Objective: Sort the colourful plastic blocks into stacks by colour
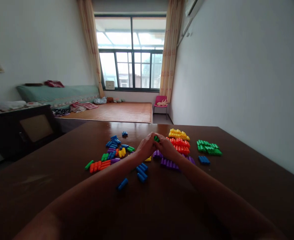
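Above the middle of the table, my left hand (146, 146) and my right hand (165, 146) meet with fingers closed. Between their fingertips is a green plastic block (156, 138), mostly covered by the fingers. Beneath and beside my right hand lie rows of purple tube-shaped blocks (170, 164) and orange blocks (181, 146). Loose blue blocks (142, 172) lie near my left forearm. To the left of my left hand, yellow blocks (122, 152) sit in a mixed scatter with blue, green, orange and purple ones.
Yellow blocks (178, 134) form rows behind the orange ones. Green blocks (208, 147) and a small blue group (204, 160) lie at the right. The brown table (236, 186) ends before a bed (127, 111). A dark cabinet (34, 128) stands left.
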`<action>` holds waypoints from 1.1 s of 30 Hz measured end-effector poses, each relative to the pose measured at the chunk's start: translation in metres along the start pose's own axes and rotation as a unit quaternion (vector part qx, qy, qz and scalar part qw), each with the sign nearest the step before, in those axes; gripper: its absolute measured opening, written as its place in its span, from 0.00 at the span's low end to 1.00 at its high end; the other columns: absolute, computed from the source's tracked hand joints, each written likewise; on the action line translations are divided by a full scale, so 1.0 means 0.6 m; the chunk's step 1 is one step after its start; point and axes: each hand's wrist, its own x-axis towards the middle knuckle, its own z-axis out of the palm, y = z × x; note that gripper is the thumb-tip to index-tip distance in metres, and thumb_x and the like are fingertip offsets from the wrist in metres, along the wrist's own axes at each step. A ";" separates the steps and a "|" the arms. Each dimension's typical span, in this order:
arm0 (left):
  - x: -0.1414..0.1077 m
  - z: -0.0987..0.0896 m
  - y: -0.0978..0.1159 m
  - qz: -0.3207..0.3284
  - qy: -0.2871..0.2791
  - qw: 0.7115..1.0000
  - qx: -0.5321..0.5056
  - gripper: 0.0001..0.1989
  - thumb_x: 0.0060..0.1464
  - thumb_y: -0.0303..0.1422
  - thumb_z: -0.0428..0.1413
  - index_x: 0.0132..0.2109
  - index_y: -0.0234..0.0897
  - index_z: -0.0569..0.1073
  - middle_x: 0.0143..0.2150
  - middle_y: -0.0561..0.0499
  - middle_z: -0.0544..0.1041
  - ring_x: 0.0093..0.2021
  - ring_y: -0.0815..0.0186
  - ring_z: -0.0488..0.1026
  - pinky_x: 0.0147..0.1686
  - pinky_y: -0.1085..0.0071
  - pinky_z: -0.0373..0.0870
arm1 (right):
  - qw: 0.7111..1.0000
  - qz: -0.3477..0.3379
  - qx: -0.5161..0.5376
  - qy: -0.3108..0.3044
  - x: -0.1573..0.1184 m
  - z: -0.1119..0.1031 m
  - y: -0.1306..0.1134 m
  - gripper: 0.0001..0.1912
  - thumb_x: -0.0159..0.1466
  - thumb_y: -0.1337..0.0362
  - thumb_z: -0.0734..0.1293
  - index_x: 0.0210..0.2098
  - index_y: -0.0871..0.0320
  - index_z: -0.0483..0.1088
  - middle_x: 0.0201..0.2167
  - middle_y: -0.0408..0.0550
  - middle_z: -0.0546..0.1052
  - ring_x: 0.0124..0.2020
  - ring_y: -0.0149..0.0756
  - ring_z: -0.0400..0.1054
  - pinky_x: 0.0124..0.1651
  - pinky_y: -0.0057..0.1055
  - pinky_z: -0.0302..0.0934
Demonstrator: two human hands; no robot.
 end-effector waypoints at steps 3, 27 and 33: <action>-0.004 0.000 0.003 -0.003 -0.010 0.999 -0.046 0.20 0.49 0.31 0.57 0.50 0.38 0.64 0.45 0.47 0.72 0.38 0.64 0.74 0.36 0.67 0.72 | 0.999 0.021 -0.032 0.038 0.014 -0.039 0.034 0.18 0.60 0.57 0.64 0.50 0.52 0.69 0.37 0.46 0.76 0.39 0.42 0.69 0.44 0.39 0.66; -0.166 -0.250 -0.279 -0.308 0.118 0.944 0.000 0.19 0.47 0.46 0.54 0.47 0.48 0.71 0.44 0.59 0.79 0.45 0.59 0.77 0.40 0.66 0.76 | 0.809 0.401 -0.413 0.120 -0.157 -0.342 0.365 0.18 0.60 0.54 0.63 0.41 0.60 0.75 0.36 0.58 0.79 0.37 0.45 0.74 0.40 0.36 0.63; -0.180 -0.247 -0.269 -0.283 0.098 0.953 0.052 0.20 0.48 0.41 0.52 0.46 0.36 0.74 0.44 0.46 0.79 0.43 0.58 0.77 0.43 0.65 0.73 | 0.813 0.365 -0.443 0.093 -0.173 -0.368 0.429 0.20 0.60 0.53 0.57 0.29 0.56 0.76 0.32 0.63 0.79 0.34 0.52 0.73 0.40 0.45 0.61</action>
